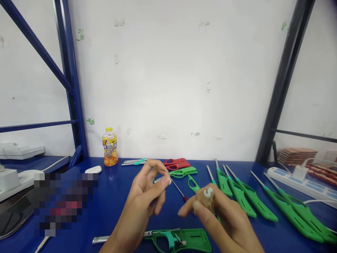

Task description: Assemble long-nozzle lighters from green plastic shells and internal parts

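Observation:
My left hand (149, 191) is raised over the table, thumb and forefinger pinched on a tiny white piece (170, 181) whose kind is too small to make out. To its right, my right hand (219, 216) grips a small translucent lighter fuel tank (209, 200) with a white valve on top. Below both hands lies an opened lighter (196, 239), its green half shell showing a teal trigger and thin wires. That lighter's metal tube (101, 240) runs left, partly behind my left wrist. Behind the hands lies a thin screwdriver (179, 189) with a red tip or handle.
Several long green lighters (243, 198) lie along the right. Red shells (177, 163), green shells (183, 172) and metal tubes (134, 162) lie at the back. A drink bottle (110, 147) stands back left. A white power strip (302, 182) is far right; a blurred patch covers the left.

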A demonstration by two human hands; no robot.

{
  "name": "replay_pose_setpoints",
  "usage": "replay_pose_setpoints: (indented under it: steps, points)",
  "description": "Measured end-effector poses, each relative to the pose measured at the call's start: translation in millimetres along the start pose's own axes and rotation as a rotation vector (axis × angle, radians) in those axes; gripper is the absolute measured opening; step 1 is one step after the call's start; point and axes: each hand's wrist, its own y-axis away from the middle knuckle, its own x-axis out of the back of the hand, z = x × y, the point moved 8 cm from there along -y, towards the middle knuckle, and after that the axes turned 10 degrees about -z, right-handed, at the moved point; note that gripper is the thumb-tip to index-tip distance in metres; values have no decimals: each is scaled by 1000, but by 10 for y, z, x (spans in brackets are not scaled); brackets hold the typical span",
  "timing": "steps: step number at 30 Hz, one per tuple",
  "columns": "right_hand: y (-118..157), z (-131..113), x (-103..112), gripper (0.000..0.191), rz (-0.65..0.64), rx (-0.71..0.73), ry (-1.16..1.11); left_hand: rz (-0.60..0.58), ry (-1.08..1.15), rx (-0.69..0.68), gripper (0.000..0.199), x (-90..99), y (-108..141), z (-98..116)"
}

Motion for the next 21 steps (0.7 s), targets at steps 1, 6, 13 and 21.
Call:
replay_pose_setpoints:
  steps: [1, 6, 13, 21]
  points:
    - [-27, 16, -11, 32, -4, 28, 22, 28, -13, 4, 21, 22, 6, -3]
    - [-86, 95, -134, 20, 3, 155, 197, 70, -52, 26, 27, 13, 31, -4]
    - [-79, 162, -152, 19, 47, 102, 224, 28, -122, 16, 27, -51, 48, -41]
    - [-88, 140, -167, 27, 65, 140, 319, -28, -158, 5, 23, -123, 66, -60]
